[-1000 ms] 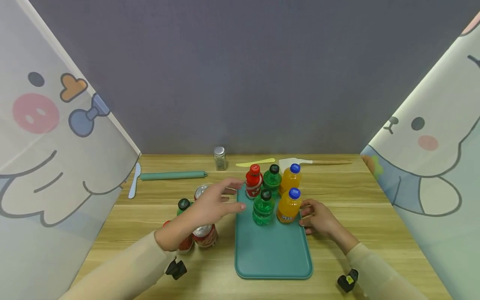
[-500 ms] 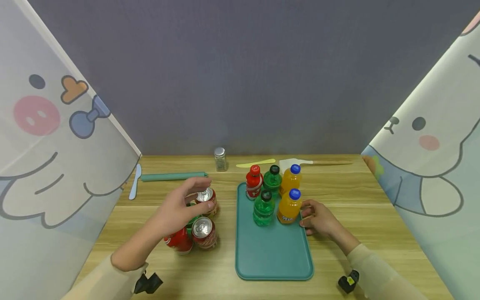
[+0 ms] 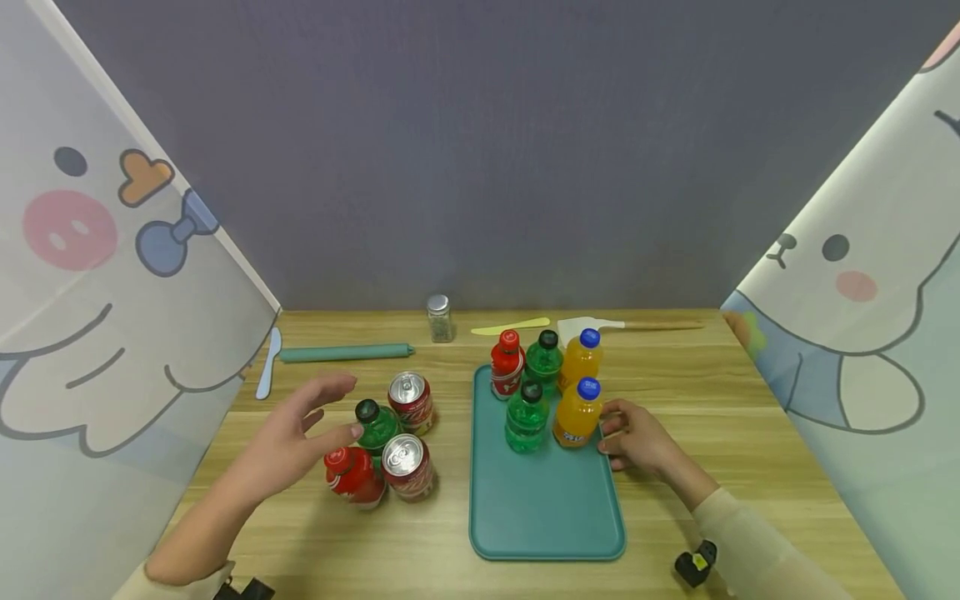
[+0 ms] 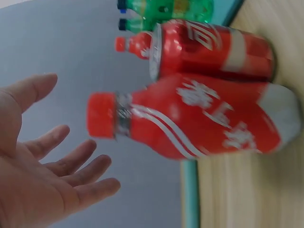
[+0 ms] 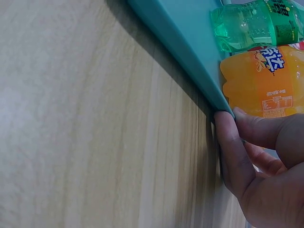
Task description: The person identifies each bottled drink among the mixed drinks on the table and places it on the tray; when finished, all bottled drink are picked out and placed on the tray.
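Observation:
My left hand (image 3: pixel 285 446), fingers spread and holding nothing, hovers over the left end of a drinks cluster. Nearest to it is a red-capped cola bottle (image 3: pixel 356 482), standing just beyond the fingers in the left wrist view (image 4: pixel 204 116). Beside that bottle stand a green soda bottle (image 3: pixel 380 427) and two cola cans, one in front (image 3: pixel 408 468) and one behind (image 3: pixel 411 402). My right hand (image 3: pixel 637 437) pinches the right rim of a teal tray (image 3: pixel 547 517) between thumb and finger. On the tray's far half stand several bottles: a red one (image 3: pixel 507 368), green ones (image 3: pixel 527 425) and orange ones (image 3: pixel 577 417).
Along the back of the wooden table (image 3: pixel 675 375) lie a green rod (image 3: pixel 345 352), a yellow knife (image 3: pixel 510 327) and a white spatula (image 3: pixel 588 325). A spice shaker (image 3: pixel 440 321) stands there too. A pale blue knife (image 3: pixel 268 363) lies far left, and a grey wall (image 3: pixel 480 158) rises behind.
My left hand has moved left and nearer, away from the tray and past the cans, uncovering the green bottle and cans. The right hand stays at the tray rim.

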{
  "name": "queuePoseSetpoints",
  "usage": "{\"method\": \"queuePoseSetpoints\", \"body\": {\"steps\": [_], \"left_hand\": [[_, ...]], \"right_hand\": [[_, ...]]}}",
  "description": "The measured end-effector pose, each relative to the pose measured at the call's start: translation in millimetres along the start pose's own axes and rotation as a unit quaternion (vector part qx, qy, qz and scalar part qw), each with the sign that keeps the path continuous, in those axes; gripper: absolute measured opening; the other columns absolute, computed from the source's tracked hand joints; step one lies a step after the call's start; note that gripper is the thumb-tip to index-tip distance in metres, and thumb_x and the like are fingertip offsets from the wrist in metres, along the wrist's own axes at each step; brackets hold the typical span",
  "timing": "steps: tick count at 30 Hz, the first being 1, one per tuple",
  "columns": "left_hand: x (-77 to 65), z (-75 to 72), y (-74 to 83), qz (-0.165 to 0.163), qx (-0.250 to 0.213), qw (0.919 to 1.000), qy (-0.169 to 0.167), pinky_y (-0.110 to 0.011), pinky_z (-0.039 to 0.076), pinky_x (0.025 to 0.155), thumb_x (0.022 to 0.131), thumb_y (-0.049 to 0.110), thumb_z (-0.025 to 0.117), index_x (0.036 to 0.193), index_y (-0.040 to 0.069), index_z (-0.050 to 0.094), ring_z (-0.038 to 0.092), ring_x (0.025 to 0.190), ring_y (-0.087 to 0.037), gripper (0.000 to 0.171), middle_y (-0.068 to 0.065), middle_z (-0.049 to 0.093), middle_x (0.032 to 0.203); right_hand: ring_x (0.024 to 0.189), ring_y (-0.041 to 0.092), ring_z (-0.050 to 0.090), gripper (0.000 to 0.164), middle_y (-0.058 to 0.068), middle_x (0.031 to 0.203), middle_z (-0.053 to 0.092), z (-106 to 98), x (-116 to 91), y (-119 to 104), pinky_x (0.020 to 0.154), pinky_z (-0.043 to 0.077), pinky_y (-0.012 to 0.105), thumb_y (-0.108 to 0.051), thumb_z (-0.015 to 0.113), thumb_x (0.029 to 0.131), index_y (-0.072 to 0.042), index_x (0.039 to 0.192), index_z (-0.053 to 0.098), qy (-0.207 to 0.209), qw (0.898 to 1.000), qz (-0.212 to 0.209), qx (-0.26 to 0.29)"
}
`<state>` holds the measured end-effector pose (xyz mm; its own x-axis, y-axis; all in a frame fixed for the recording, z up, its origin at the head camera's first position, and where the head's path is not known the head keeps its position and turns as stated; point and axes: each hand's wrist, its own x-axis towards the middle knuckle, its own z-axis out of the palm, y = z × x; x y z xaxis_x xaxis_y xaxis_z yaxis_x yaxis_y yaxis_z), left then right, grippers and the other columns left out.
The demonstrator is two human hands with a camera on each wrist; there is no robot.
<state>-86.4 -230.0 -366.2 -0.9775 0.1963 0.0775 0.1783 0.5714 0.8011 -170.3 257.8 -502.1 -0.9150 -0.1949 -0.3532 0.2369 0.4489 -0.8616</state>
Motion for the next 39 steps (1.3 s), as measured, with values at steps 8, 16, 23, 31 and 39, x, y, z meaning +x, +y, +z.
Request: {"method": "queuePoseSetpoints", "body": {"steps": [8,16,23,31,39], "left_hand": [[-18.9,-1.0,-24.6,-0.028,0.001,0.9993,-0.026,-0.073,0.039,0.106,0.094,0.026,0.077,0.147,0.007,0.047,0.050,0.135,-0.042,0.064,-0.017,0.054,0.147],[-34.0,4.8,-46.7,-0.041,-0.018,0.9984,-0.034,-0.040,0.052,0.105,0.090,0.026,0.081,0.145,0.011,0.050,0.055,0.132,-0.025,0.065,-0.012,0.056,0.144],[-40.4,12.8,-60.5,-0.030,-0.030,0.9985,-0.035,-0.028,0.054,0.098,0.088,0.024,0.083,0.136,0.008,0.058,0.057,0.119,0.002,0.056,-0.008,0.064,0.135],[-41.2,21.9,-69.5,-0.043,-0.074,0.9953,-0.046,-0.023,0.052,0.096,0.090,0.019,0.081,0.134,0.012,0.059,0.061,0.118,-0.003,0.050,-0.006,0.065,0.129],[-42.7,30.7,-71.5,-0.058,-0.084,0.9944,-0.026,-0.023,0.052,0.096,0.087,0.019,0.083,0.131,0.012,0.061,0.062,0.115,-0.005,0.049,-0.006,0.067,0.126]], "right_hand": [[0.071,0.024,0.065,0.059,0.022,0.106,0.056,0.7,-0.6,-1.6,0.061,0.063,0.043,0.011,0.074,0.085,0.007,0.137,0.045,0.003,1.000,0.000,0.002],[0.072,0.024,0.065,0.059,0.022,0.106,0.056,0.7,0.9,1.0,0.061,0.062,0.043,0.011,0.074,0.085,0.007,0.137,0.045,0.004,1.000,-0.004,0.002],[0.073,0.024,0.064,0.060,0.022,0.107,0.056,-0.3,1.4,0.2,0.062,0.062,0.043,0.010,0.074,0.086,0.007,0.138,0.044,0.002,1.000,-0.001,-0.002],[0.073,0.023,0.064,0.060,0.023,0.108,0.056,0.3,1.3,-1.1,0.062,0.062,0.043,0.009,0.074,0.086,0.007,0.138,0.044,0.004,1.000,0.000,-0.003],[0.075,0.024,0.065,0.062,0.023,0.109,0.057,1.1,0.9,0.6,0.062,0.063,0.043,0.010,0.074,0.085,0.006,0.140,0.045,0.005,1.000,0.004,0.002]]}}
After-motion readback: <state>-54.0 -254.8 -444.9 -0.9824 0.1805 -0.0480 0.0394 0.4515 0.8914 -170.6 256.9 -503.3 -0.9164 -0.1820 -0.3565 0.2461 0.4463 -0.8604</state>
